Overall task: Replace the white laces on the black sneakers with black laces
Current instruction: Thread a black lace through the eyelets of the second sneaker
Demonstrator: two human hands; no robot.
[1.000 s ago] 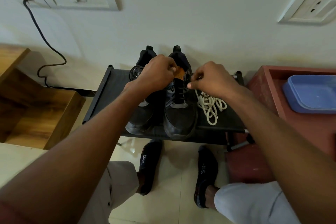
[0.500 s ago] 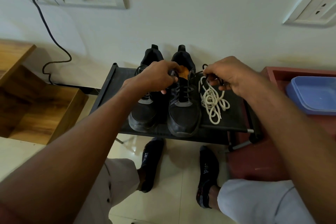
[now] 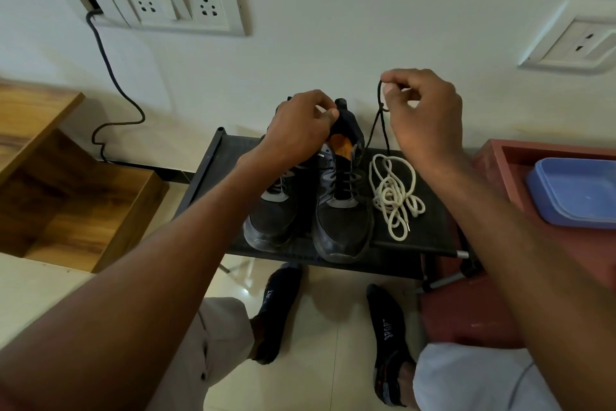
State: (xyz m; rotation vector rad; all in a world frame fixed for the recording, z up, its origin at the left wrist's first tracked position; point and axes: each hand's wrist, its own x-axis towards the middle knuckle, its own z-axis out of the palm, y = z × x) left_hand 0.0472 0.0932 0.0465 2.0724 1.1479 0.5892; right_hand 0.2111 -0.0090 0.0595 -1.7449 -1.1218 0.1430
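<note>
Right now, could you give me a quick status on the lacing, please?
Left hand grips right sneaker's tongue. Right hand pinches black lace, pulled up taut. White laces piled beside, clear.

Background: a white wall carrying a switch-and-socket panel at upper left, from which a dark cable hangs, and a second socket at upper right. Left, a wooden unit; right, a blue plastic container resting on a reddish tray.
</note>
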